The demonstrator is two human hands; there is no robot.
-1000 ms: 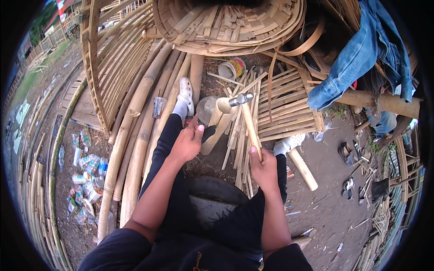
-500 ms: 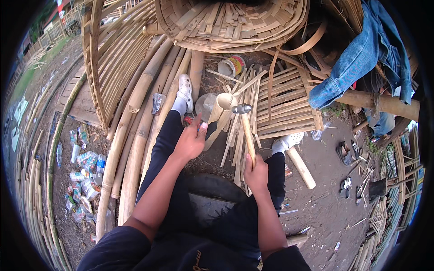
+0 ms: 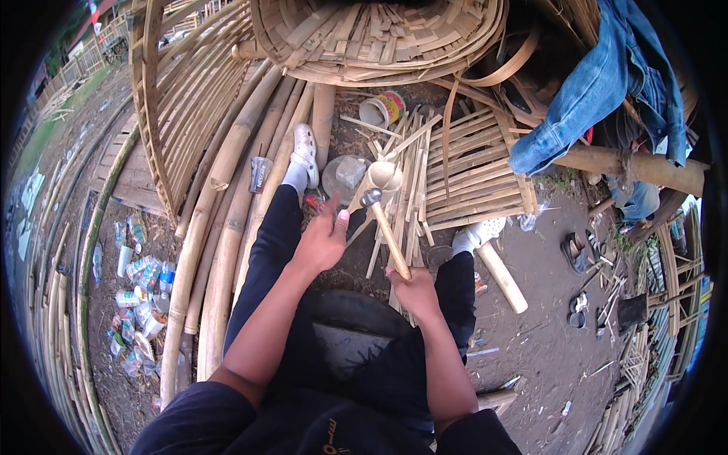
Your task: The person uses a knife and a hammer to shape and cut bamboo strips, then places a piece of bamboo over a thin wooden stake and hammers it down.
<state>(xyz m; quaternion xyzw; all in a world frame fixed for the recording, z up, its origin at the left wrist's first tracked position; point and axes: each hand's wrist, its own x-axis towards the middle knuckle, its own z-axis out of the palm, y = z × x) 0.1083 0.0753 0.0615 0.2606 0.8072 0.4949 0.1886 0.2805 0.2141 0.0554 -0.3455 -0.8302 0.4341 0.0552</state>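
My right hand (image 3: 415, 292) grips the wooden handle of a hammer (image 3: 390, 241). The dark metal head overlaps the side of an upright bamboo section (image 3: 385, 176), just below its hollow open end. Whether it touches the bamboo cannot be told. My left hand (image 3: 321, 241) is close to the lower part of that bamboo, index finger pointing forward and thumb raised, the other fingers curled. What those fingers hold is hidden. A pale block (image 3: 350, 171) lies on a round grey base just beyond the bamboo.
Long bamboo poles (image 3: 220, 250) run along my left, beside plastic litter (image 3: 144, 296). Thin bamboo strips (image 3: 409, 178) and a slatted panel (image 3: 478, 171) lie ahead to the right. A woven basket (image 3: 379, 64) stands at the far side; denim (image 3: 576, 114) hangs at right.
My right hand and the hammer have swung down and left, bringing the hammer's head to the bamboo's side. My left hand stays nearly in place, and the pale block now shows more fully.
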